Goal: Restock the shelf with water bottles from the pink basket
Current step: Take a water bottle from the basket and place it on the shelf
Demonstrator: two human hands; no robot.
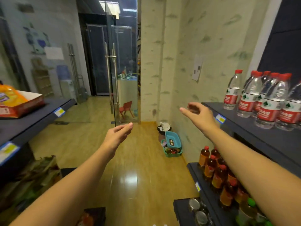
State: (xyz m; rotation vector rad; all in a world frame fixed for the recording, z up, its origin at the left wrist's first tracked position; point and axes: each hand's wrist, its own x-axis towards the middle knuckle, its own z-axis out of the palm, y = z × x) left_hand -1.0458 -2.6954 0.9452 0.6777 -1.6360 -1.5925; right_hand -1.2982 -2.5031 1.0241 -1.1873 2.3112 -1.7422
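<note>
worn at head height, facing forward and down an aisle between shelves (254, 128), arms close in foreground; far end perhaps blurred.

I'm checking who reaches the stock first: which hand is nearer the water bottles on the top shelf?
Right. The right hand hovers open by the shelf's front corner, just left of the water bottles. The left hand is out over the aisle floor, well left of them.

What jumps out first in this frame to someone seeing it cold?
Two bare arms reach forward over the wooden floor, the left hand and right hand both open and empty. Next, the red-capped water bottles clustered upright on the dark top shelf at right, with orange-brown drink bottles on the shelf below. No pink basket is in view; only teal baskets by the wall.
</note>
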